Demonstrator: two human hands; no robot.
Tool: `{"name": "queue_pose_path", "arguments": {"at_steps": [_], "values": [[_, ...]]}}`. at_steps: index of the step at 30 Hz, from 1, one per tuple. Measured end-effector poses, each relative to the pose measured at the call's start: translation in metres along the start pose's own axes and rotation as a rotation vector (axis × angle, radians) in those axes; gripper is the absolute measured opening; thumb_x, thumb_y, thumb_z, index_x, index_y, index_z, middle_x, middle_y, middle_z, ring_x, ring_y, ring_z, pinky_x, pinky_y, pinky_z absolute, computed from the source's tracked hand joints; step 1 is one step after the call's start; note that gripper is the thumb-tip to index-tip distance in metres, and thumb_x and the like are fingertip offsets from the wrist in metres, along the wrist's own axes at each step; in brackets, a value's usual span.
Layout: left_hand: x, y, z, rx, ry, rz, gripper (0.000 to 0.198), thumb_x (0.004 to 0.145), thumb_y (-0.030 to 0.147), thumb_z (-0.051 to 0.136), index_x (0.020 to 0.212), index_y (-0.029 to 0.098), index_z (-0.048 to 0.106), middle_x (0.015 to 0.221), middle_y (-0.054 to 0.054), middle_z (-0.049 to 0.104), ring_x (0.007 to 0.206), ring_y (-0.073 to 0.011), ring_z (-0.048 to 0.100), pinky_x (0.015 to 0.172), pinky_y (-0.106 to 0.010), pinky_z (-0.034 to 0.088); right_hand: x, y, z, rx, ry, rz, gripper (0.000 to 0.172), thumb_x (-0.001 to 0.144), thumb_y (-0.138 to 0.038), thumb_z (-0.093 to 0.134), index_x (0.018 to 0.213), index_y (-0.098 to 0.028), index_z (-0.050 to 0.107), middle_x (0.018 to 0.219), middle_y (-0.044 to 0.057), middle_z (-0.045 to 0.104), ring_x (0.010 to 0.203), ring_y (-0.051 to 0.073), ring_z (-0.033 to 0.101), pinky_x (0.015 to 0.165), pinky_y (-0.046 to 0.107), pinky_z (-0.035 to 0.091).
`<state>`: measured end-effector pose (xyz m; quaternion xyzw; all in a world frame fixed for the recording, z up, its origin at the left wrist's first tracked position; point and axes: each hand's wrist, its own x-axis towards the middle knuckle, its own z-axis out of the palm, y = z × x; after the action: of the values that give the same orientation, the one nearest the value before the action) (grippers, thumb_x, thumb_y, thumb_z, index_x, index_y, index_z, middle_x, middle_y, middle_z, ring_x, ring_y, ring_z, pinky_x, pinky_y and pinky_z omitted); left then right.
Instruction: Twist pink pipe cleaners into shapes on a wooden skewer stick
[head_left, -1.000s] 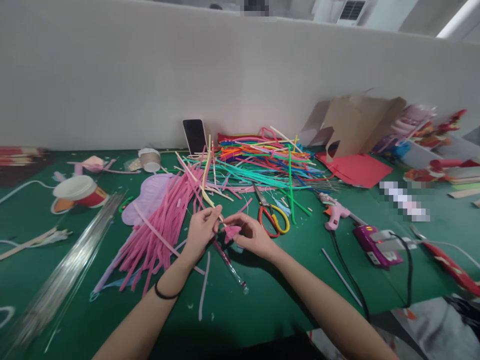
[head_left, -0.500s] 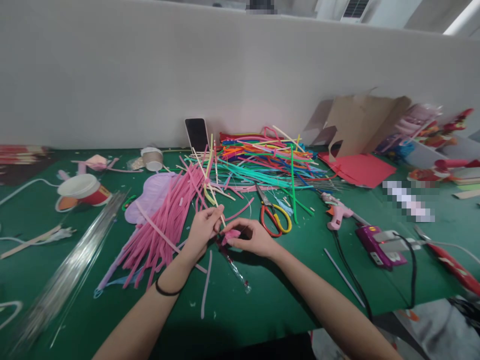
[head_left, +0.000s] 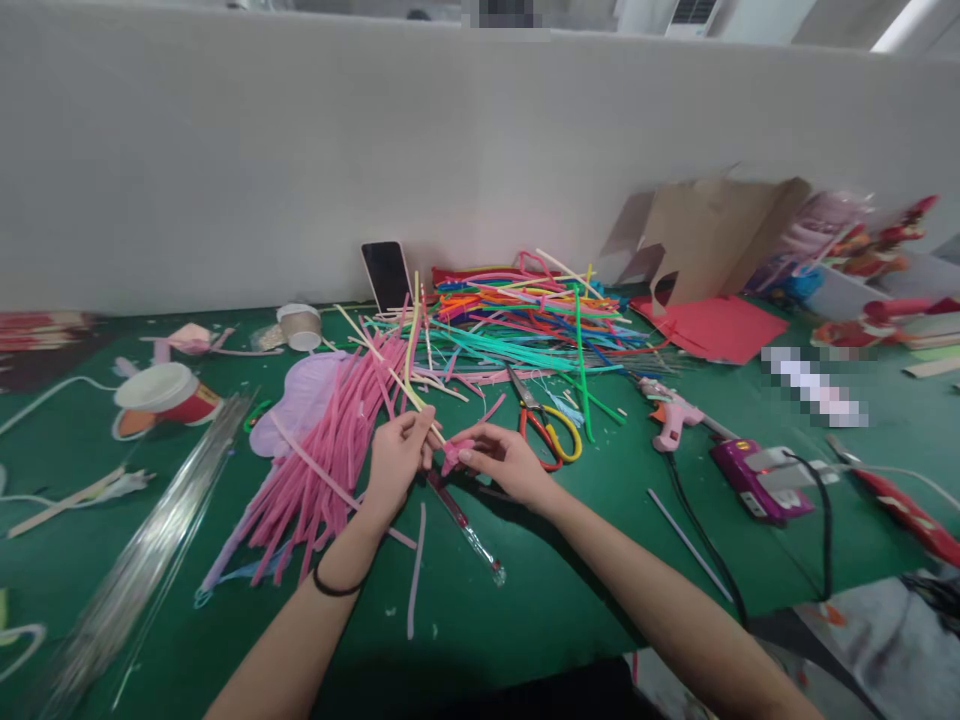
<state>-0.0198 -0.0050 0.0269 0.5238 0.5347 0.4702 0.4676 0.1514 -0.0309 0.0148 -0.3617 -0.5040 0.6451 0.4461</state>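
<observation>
My left hand [head_left: 397, 462] and my right hand [head_left: 504, 462] meet over the green table [head_left: 570, 590]. Both pinch a small pink pipe-cleaner piece [head_left: 455, 455] held between them. A pale yellow stick runs up from my left fingers. Just below the hands lies a clear thin tube with a red core [head_left: 465, 525]. A heap of pink pipe cleaners [head_left: 322, 450] lies to the left of my left hand. A single pale pink pipe cleaner [head_left: 415, 570] lies near my left wrist.
A multicoloured pipe-cleaner pile [head_left: 517, 320] lies behind the hands, with red-and-yellow scissors [head_left: 546, 425], a pink glue gun [head_left: 671, 415] and a purple device [head_left: 761, 480] to the right. A phone [head_left: 388, 275], tape roll [head_left: 300, 325], paper cup [head_left: 166, 395] and wire bundle [head_left: 150, 550] are also there.
The hands stay together on the pink piece; the fingers shift slightly. The view has tilted a little, so things sit marginally lower and to the left.
</observation>
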Motion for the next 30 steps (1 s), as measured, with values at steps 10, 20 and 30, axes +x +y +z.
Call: {"name": "queue_pose_path", "arguments": {"at_steps": [10,20,30], "values": [[-0.008,0.002,-0.001,0.588,0.316,0.780,0.023,0.093,0.022,0.047,0.106,0.016,0.065,0.102,-0.011,0.070,0.103,-0.0224,0.062,0.096,-0.040,0.045,0.011,-0.008,-0.023,0.257,0.311,-0.006,0.031,0.075,-0.039,0.069,0.099,-0.020,0.063,0.082,0.001,0.066,0.068,0.013,0.065,0.068,0.028,0.053],[-0.017,0.005,0.004,0.647,0.121,0.724,0.023,0.091,0.024,0.049,0.105,0.018,0.066,0.102,-0.010,0.072,0.102,-0.0240,0.065,0.095,-0.039,0.047,0.019,-0.016,-0.068,-0.101,0.461,-0.140,0.047,0.079,-0.042,0.059,0.116,-0.014,0.057,0.050,-0.009,0.044,0.043,0.007,0.035,0.044,0.020,0.027],[-0.026,0.022,0.008,0.015,-0.573,-0.261,0.037,0.083,0.045,0.062,0.105,0.016,0.061,0.105,-0.013,0.071,0.090,-0.0254,0.072,0.065,-0.030,0.059,0.019,-0.016,-0.075,-0.209,0.491,-0.155,0.044,0.077,-0.049,0.065,0.106,-0.017,0.060,0.050,-0.007,0.053,0.041,0.008,0.045,0.041,0.019,0.031]]}}
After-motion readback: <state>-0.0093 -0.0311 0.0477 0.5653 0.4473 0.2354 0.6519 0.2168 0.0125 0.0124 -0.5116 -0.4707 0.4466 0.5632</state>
